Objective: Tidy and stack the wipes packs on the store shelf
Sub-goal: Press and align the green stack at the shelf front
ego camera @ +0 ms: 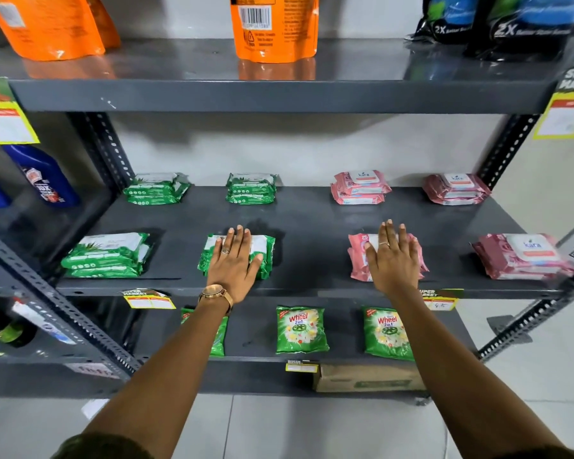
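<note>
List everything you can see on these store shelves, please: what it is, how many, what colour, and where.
Green wipes stacks: four, green, middle shelf's left half.
Pink wipes stacks: four, pink, middle shelf's right half.
Detergent packets: three, green, lower shelf.
Orange pouches: at least two, top shelf.
Dark pouches: two, black-blue, top right.
Blue bottles: two, left bay.
Cardboard box: one, brown, bottom.
Left hand: flat on a front green stack; watch on its wrist.
Right hand: flat on a front pink stack.

"Wheel 2in1" on green pouch (301,329), "kara" on pink pack (524,255)
</note>
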Demonstrator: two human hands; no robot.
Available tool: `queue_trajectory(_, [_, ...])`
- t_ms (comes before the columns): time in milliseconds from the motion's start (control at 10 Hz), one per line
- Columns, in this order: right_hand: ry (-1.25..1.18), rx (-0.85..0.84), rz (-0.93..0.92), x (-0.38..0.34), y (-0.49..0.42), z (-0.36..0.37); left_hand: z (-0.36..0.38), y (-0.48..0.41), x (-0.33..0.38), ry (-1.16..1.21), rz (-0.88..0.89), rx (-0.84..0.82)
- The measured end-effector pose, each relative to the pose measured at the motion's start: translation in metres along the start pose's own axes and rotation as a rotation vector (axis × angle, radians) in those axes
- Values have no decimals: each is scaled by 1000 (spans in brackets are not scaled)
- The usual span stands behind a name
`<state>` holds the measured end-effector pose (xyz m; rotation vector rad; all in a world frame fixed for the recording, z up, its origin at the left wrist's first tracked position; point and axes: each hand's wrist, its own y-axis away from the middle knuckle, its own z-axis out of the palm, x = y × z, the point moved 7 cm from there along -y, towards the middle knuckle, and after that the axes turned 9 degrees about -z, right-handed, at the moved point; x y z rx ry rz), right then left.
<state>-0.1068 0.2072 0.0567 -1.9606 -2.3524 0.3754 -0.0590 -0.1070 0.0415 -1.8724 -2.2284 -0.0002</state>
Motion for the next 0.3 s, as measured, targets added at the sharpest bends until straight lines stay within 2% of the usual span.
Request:
queue_trajectory(200, [-20, -50, 2, 0, 2, 0, -5, -3, 2, -62, 6, -133])
queue_trajectory(300, [-26, -85, 28, 0, 1, -5, -24, 0, 10, -89, 31, -98])
